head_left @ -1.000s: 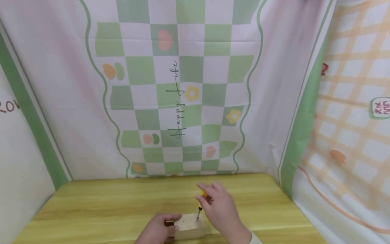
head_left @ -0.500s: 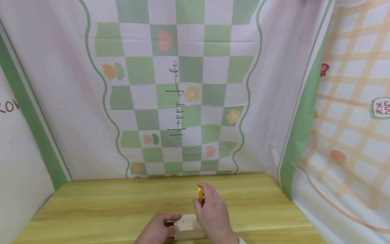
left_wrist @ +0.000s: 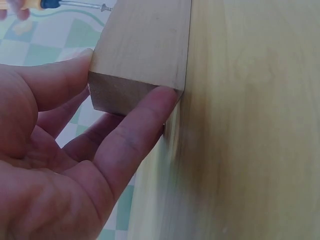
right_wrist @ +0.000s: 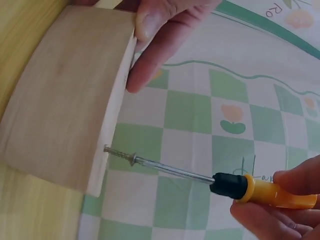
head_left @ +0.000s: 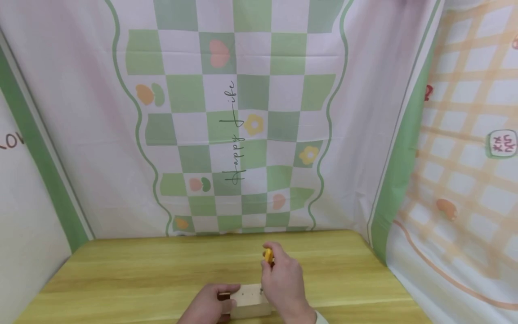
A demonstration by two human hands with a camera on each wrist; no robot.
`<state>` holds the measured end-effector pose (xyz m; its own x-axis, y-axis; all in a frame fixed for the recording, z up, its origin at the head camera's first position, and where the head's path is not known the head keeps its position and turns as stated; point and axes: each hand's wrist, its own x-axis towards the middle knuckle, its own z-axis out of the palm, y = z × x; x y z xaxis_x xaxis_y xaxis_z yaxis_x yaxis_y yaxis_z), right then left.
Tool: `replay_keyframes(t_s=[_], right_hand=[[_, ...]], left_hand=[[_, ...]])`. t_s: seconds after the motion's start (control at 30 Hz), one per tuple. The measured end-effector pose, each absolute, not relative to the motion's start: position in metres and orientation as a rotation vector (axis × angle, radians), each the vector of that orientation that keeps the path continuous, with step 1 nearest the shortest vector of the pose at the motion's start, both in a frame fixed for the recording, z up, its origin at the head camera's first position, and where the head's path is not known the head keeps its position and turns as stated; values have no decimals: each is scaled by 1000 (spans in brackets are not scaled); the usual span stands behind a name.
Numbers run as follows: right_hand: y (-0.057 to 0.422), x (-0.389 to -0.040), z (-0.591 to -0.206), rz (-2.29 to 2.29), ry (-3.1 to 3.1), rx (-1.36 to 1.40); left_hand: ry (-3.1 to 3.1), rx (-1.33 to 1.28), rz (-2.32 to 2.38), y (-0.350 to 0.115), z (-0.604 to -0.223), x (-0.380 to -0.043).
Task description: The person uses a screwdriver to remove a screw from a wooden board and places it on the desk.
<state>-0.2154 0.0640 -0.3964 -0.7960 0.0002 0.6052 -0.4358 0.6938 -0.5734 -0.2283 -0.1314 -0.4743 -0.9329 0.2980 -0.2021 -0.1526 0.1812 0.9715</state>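
Observation:
A pale wooden block [head_left: 251, 309] stands on the table, with a few small holes in its top face. My left hand [head_left: 207, 304] grips its left end between thumb and fingers. My right hand [head_left: 285, 284] holds a screwdriver [right_wrist: 232, 187] with a yellow-orange handle and black collar, fingers around the handle. In the right wrist view the metal shaft meets the head of a screw [right_wrist: 119, 153], whose tip enters the block near the end away from my left hand. Most of the threaded part is exposed. From the head view, my right hand hides most of the shaft.
The wood-grain table [head_left: 141, 274] extends around the block. Behind it hangs a green-and-white checked cloth [head_left: 255, 155]; an orange-checked cloth [head_left: 465, 180] hangs at the right, and a white panel [head_left: 28, 202] borders the left.
My right hand has shifted slightly left, and its fingers, more spread a second ago, have closed around the screwdriver handle, turning with it. The left hand and the block stay in place.

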Motion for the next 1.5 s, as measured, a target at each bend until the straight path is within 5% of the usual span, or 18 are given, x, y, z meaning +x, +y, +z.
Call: replay_keyframes(t_s=[0.47, 0.6, 1.0, 1.33, 1.5], right_hand=[[123, -251, -398, 1483, -2348, 1214], [120, -247, -399, 1477, -2366, 1144], [80, -222, -400, 934, -2313, 379], [71, -216, -394, 980, -2317, 468], [88, -225, -391, 1086, -2355, 838]], left_hand=[[2076, 183, 1867, -132, -477, -228], [2076, 209, 1877, -134, -478, -227], [2091, 211, 1863, -132, -475, -226], [2141, 228, 1827, -134, -477, -227], [2113, 248, 1853, -135, -478, -228]])
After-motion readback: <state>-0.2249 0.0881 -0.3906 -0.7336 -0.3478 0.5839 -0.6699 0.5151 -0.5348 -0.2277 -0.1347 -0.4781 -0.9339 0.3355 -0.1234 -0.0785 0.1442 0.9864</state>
